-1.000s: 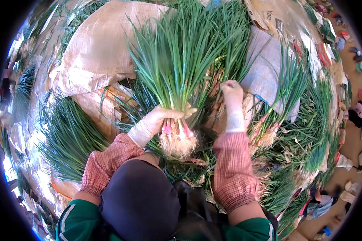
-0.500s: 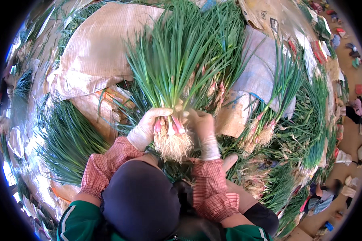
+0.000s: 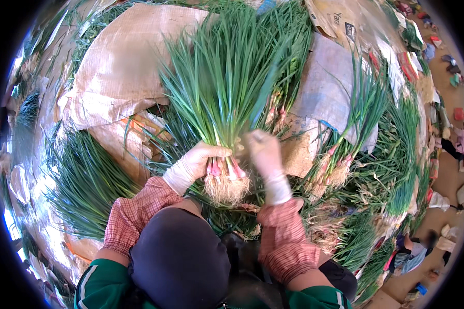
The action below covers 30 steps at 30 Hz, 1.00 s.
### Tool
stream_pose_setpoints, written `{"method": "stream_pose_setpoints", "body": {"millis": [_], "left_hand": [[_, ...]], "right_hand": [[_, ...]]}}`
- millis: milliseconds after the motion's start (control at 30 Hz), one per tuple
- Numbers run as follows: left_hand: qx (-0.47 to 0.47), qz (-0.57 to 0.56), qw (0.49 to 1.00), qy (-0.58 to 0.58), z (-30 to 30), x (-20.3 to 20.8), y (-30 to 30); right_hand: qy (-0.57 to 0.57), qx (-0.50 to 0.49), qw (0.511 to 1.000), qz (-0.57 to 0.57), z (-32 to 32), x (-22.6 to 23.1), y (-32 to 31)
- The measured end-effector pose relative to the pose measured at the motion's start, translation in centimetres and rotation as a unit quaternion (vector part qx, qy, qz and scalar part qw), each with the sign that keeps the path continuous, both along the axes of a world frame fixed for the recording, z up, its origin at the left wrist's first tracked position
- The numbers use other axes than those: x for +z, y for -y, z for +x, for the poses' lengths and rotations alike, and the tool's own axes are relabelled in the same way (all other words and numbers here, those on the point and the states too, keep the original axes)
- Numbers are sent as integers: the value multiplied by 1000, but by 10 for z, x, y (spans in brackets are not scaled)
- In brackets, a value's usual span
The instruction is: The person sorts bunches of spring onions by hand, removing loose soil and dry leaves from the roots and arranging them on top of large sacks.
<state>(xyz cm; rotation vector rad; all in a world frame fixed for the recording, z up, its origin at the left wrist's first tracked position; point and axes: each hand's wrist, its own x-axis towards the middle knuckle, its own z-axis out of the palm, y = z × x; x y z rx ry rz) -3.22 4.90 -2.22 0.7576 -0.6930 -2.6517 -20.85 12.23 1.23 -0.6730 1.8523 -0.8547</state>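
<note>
My left hand (image 3: 201,158), in a pale glove, is closed round a bunch of spring onions (image 3: 224,98). The bunch stands upright, its long green leaves fanning away from me. Pinkish-white bulbs (image 3: 225,168) and a tuft of pale roots (image 3: 227,189) hang below my fingers. Just right of the bunch is my right hand (image 3: 265,152), gloved too and blurred by motion. Its fingers are curled in, and whatever lies between them cannot be made out. A smaller group of spring onions (image 3: 340,154) lies to the right with its roots toward me.
A beige woven sack (image 3: 123,62) covers leaves at the far left, and a greyish sack (image 3: 327,82) lies at the far right. Piled greens (image 3: 93,185) sit at my left. Loose leaves (image 3: 376,180) are heaped at my right. A person (image 3: 410,255) sits at the right edge.
My right hand has come away from the bulbs, moving slightly right. The bunch in my left hand has shifted a little to the right.
</note>
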Motion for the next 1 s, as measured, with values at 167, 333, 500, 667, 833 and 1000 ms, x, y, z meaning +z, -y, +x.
{"method": "stream_pose_setpoints", "body": {"millis": [167,333,500,667,833,1000], "left_hand": [[-16,28,999,-7,8,14,2],[24,66,997,-21,18,6,6],[21,157,980,-124,4,3,3],[12,218,937,-272,19,5,15],[-3,83,991,-105,-2,54,3],[-44,58,997,23,10,-26,1]], "right_hand": [[189,-245,950,-38,17,-50,-10],[-186,-87,979,2,-49,-50,4],[-389,-52,906,160,-124,-77,30],[-70,-245,964,-72,-75,-20,-10],[-37,-103,991,-77,-11,10,-48],[221,-100,966,-88,33,-20,-65]]}}
